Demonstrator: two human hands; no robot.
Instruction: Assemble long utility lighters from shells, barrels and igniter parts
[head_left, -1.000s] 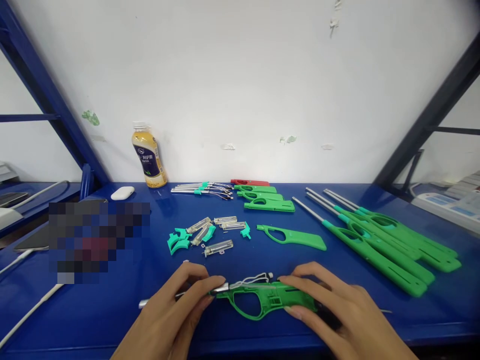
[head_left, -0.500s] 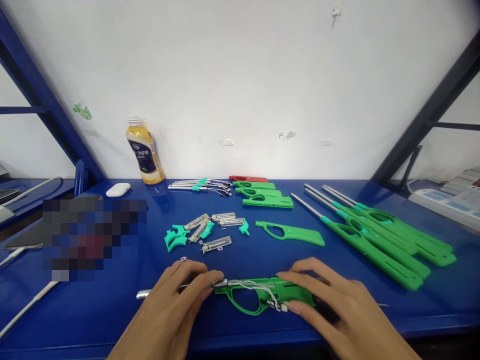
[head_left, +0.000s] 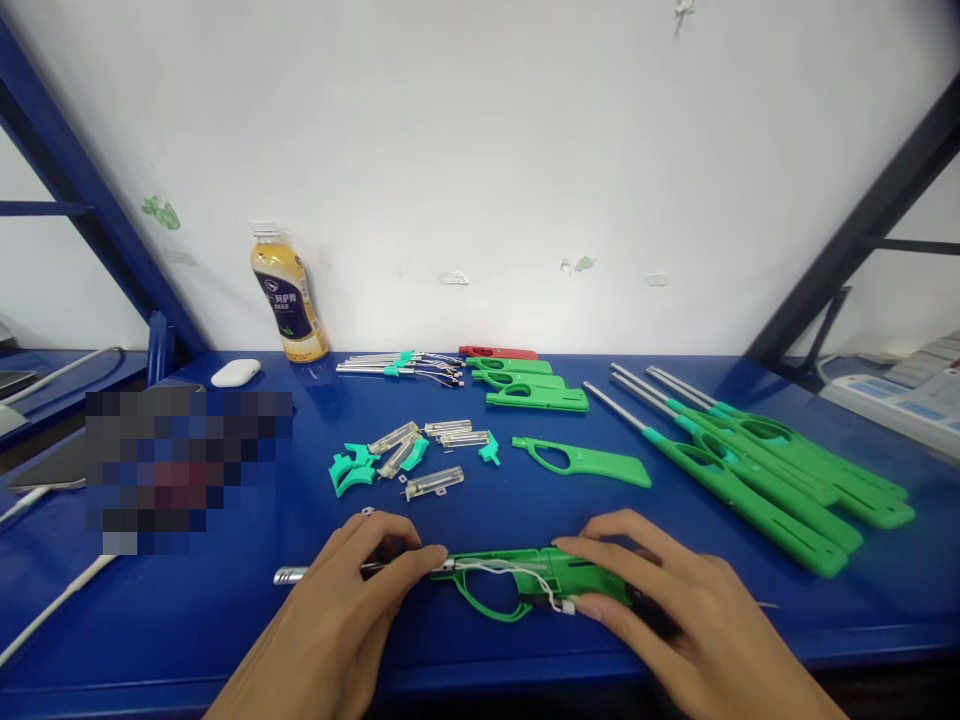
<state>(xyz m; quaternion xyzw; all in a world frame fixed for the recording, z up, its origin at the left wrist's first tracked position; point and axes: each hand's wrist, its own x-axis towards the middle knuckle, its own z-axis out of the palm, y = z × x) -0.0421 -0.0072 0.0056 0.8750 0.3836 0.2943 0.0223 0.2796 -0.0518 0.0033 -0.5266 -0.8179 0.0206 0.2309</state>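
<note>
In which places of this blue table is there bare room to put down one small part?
Bare room shows front left, between the white cable and the left hand, and front right, between the lighters with metal tubes and the table's front edge. Beyond the held green shell is crowded: clear parts and turquoise pieces lie close together.

head camera | above near edge of table (head_left: pixel 487 515) | faces forward, down | hands (head_left: pixel 334 605) (head_left: pixel 679 600) close | wall (head_left: pixel 480 150) beyond
</note>
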